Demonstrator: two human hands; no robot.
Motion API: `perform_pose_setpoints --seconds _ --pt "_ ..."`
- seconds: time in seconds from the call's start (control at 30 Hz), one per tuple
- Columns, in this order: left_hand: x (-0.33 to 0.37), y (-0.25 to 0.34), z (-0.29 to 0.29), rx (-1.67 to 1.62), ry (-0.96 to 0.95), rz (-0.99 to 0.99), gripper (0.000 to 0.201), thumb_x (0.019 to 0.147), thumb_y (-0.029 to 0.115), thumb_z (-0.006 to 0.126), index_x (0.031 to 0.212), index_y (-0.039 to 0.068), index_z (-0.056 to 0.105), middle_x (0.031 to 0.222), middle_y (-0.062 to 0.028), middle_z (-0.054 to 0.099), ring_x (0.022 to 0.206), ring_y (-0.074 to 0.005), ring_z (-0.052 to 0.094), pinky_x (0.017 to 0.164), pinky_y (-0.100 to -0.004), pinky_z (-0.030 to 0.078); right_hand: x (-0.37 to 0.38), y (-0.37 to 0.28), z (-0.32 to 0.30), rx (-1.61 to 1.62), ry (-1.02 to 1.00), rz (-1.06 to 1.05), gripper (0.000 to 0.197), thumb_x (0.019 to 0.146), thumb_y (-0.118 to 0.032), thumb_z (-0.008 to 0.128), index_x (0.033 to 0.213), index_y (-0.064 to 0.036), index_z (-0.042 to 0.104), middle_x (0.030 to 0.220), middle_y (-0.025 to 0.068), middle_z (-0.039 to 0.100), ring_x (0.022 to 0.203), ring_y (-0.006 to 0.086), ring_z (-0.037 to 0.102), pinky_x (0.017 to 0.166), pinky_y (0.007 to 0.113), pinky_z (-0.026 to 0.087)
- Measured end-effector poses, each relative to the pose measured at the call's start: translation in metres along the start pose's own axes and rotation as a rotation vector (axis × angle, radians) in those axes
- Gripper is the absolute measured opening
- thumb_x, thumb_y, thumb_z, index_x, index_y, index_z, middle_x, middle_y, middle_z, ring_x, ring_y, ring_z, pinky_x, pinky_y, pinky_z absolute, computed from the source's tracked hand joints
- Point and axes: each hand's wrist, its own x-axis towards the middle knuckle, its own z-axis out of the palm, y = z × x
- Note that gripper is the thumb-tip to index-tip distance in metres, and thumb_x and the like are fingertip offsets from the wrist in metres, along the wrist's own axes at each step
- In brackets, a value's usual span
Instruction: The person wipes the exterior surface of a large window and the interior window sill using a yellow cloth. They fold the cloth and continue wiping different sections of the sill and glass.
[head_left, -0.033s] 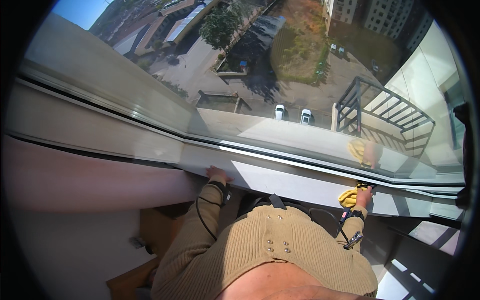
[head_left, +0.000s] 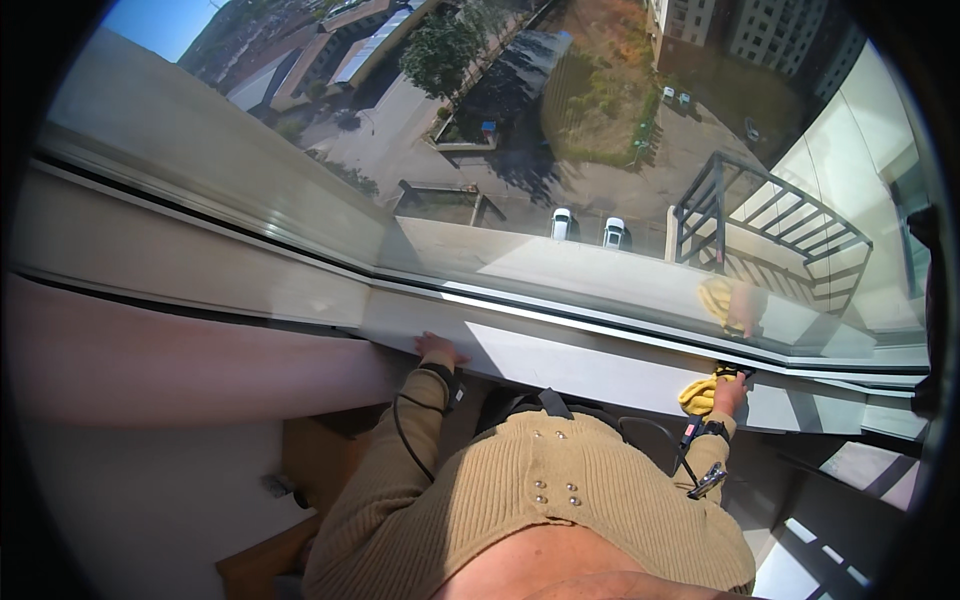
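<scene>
My left hand [head_left: 440,350] rests on the white windowsill [head_left: 570,370], close to the middle of the view toward seven o'clock, fingers and thumb slightly apart. My right hand [head_left: 732,395], between three and four o'clock, has its fingers closed on a bunched yellow cloth [head_left: 697,396], which lies on the sunlit sill and bulges out on the hand's nine o'clock side; a dark patch at the fingertips is too small for me to make out. Hand and cloth repeat as a reflection [head_left: 725,300] in the windowpane, at three o'clock. Dark bands circle both my wrists, at the cuffs of my ribbed tan sweater [head_left: 560,470], which fills six o'clock. Beyond the glass and far below, two white cars [head_left: 561,223] stand side by side toward one o'clock, a metal railing [head_left: 718,200] juts out between two and three, and a leafy tree [head_left: 440,65] rises near twelve.
</scene>
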Motion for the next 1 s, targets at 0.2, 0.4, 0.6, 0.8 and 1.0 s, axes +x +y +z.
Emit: perform_pose_setpoints --seconds 0.2,0.4,0.6,0.8,1.0 --pt "0.002 0.0 0.002 -0.026 -0.016 0.026 0.109 0.065 0.069 0.065 0.143 0.004 0.025 0.15 -0.0208 0.012 0.136 -0.0454 0.014 0.111 -0.0489 0.019 -0.024 -0.022 -0.001 -0.022 -0.054 -0.033 0.055 0.075 -0.024 0.067 0.122 -0.0068 0.045 0.118 0.027 0.049 0.109 0.0423 0.05 0.089 0.045 0.045" --pt "0.008 -0.002 0.005 -0.037 -0.018 0.043 0.109 0.066 0.069 0.065 0.142 0.002 0.026 0.15 -0.0228 0.012 0.136 -0.0455 0.014 0.11 -0.0493 0.02 -0.067 -0.064 0.013 -0.05 -0.086 -0.128 0.048 0.074 -0.021 0.068 0.114 -0.0049 0.047 0.114 0.0257 0.05 0.106 0.0422 0.051 0.091 0.044 0.044" --pt "0.002 -0.003 -0.003 0.011 -0.076 0.081 0.109 0.067 0.07 0.062 0.142 0.0 0.024 0.149 -0.0258 0.012 0.134 -0.0484 0.016 0.108 -0.0512 0.023 -0.114 -0.101 0.031 -0.062 -0.056 -0.213 0.043 0.073 -0.02 0.068 0.108 -0.0039 0.048 0.11 0.0238 0.051 0.102 0.043 0.052 0.09 0.046 0.044" --pt "-0.004 -0.002 -0.011 -0.012 -0.108 0.083 0.102 0.068 0.069 0.063 0.141 0.006 0.031 0.15 -0.0217 0.012 0.135 -0.0457 0.015 0.108 -0.0515 0.022 -0.158 -0.14 0.041 -0.074 -0.111 -0.333 0.039 0.071 -0.014 0.068 0.104 -0.004 0.049 0.106 0.0219 0.052 0.098 0.0416 0.053 0.09 0.045 0.043" --pt "0.008 -0.002 -0.001 0.079 -0.077 0.163 0.097 0.07 0.076 0.052 0.135 0.005 0.041 0.145 -0.032 0.017 0.131 -0.052 0.02 0.107 -0.0559 0.02 -0.197 -0.168 0.044 -0.045 -0.19 -0.44 0.041 0.07 -0.013 0.07 0.103 -0.0048 0.049 0.107 0.0193 0.051 0.102 0.0425 0.051 0.088 0.046 0.046"
